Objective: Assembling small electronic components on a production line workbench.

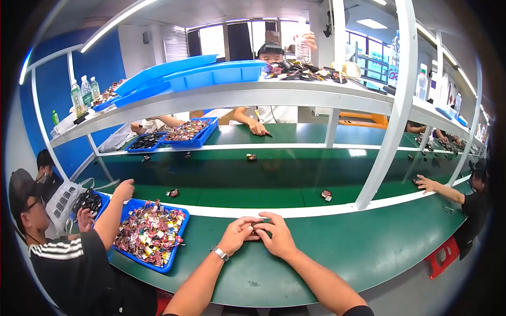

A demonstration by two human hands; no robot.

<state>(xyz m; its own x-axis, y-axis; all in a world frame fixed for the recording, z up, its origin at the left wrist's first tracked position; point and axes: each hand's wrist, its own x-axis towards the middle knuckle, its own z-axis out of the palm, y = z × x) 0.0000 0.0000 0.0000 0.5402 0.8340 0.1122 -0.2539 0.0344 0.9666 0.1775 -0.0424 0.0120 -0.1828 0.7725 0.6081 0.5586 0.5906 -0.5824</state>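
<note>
My left hand (236, 235), with a metal watch on its wrist, and my right hand (277, 238) meet over the near green tabletop. Between their fingertips they grip a small dark piece (255, 229); most of it is covered, so its kind does not show. Both hands are closed on it. To their left sits a blue tray (180, 231) heaped with small reddish, white and yellow parts (147, 231). Beyond the white rail, similar small parts lie on the green conveyor belt, one on the left (173, 193) and one on the right (326, 195).
A white post (387, 113) rises from the rail, right of my hands. An overhead shelf (221, 94) carries blue trays and bottles. At my left, a person in a dark striped sleeve (66, 250) reaches over the tray; another person's hand (428, 184) rests far right.
</note>
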